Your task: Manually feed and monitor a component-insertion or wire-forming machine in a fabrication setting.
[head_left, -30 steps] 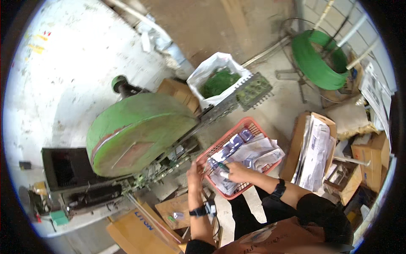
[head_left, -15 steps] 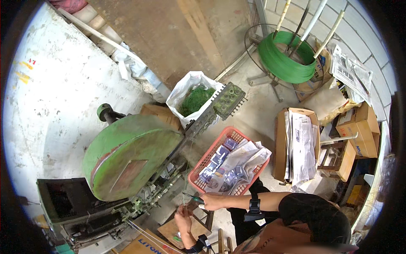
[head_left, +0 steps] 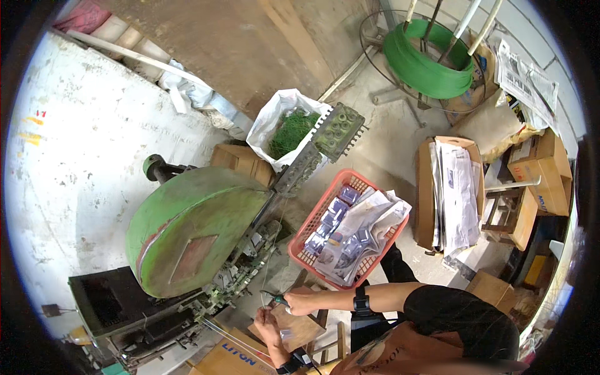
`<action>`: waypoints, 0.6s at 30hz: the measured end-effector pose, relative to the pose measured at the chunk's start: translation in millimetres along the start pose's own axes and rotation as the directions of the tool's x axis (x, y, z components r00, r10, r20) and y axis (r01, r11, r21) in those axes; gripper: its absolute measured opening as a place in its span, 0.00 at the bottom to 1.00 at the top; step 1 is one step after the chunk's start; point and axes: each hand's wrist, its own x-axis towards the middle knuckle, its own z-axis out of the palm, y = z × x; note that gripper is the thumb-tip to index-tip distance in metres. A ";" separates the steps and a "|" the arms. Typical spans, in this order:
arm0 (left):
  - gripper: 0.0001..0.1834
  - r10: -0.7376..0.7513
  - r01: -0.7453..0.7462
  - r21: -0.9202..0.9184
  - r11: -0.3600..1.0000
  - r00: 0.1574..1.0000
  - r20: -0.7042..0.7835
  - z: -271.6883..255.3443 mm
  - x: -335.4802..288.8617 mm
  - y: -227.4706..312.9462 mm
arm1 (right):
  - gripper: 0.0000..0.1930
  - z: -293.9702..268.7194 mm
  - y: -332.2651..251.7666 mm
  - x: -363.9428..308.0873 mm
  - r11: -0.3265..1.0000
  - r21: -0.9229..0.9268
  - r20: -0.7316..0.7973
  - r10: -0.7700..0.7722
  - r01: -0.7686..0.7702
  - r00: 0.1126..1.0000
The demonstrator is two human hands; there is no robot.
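- The right hand (head_left: 303, 301), low in the frame just right of its lower middle, is closed around a green-handled tool (head_left: 277, 298), whose dark tip points left.
- The left hand (head_left: 267, 326) is just below and to the left of it, fingers drawn narrow near the lower end of a thin strand (head_left: 267, 265); I cannot tell whether the strand lies between the fingertips.
- The strand slants down beside the machine with the round green cover (head_left: 200, 231), left of centre, toward the tool's tip; whether tip and strand touch is too small to tell.
- A second ago both hands are at the red basket (head_left: 306, 256); now they are clear of it, below its lower left corner. The work in hand has thus passed from the basket to the strand, with the tool brought along.
- Since half a second ago the hands' pairing is much the same, while the basket sits a little higher in the frame as the view shifts.
- The basket, right of centre, holds purple-blue packs (head_left: 334, 212) and newspaper sheets (head_left: 340, 250), neither touched by a hand now.
- A wooden board (head_left: 303, 328) lies beneath the hands.
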 end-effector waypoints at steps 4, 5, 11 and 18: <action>0.09 -0.073 0.066 -0.070 0.995 0.992 -0.101 -6.2 -7.6 9.2 | 0.11 3.0 -10.4 2.0 0.991 -0.064 -0.036 -0.123 0.120 0.992; 0.09 -0.064 0.059 -0.059 0.997 0.993 -0.096 -8.8 -8.0 9.1 | 0.11 1.9 -9.2 3.1 0.990 -0.058 -0.047 -0.129 0.126 0.991; 0.10 0.019 0.002 0.062 0.998 0.945 -0.325 -9.3 -2.0 21.9 | 0.16 -18.2 8.4 7.9 0.981 0.065 0.009 -0.186 0.185 0.983; 0.11 0.098 -0.064 0.112 0.992 0.937 -0.335 -36.3 14.0 -4.8 | 0.16 -109.3 44.1 -24.7 0.981 0.194 -0.512 0.081 0.022 0.855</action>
